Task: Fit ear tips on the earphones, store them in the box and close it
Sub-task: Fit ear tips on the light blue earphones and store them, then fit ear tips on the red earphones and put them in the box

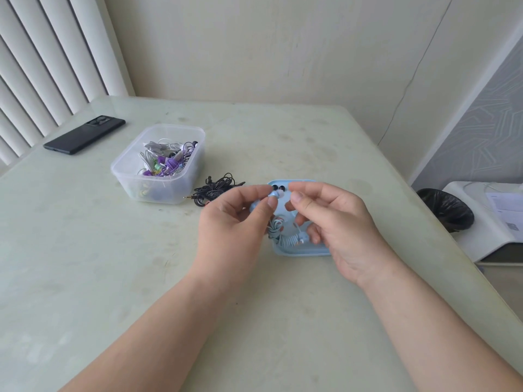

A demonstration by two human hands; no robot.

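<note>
Worktop (113, 264), left to right: black phone (84, 134); clear plastic tub (147, 190) of tangled earphones (167, 161); loose black earphones (216, 188) just beside it. Left hand (235, 219): grip closed, thumb and forefinger pinching a light blue earbud (273, 195); its coiled cable (276, 229) hangs over the open blue box (300, 251). Right hand (334, 222): thumb meets forefinger beside the earbud; contents of grip cannot be told. Black-lined bin (447, 209) off the worktop's right edge.

Black phone (84, 134) lies behind-left of a clear tub (133, 188) of cords, black cable (216, 188) just beside it
</note>
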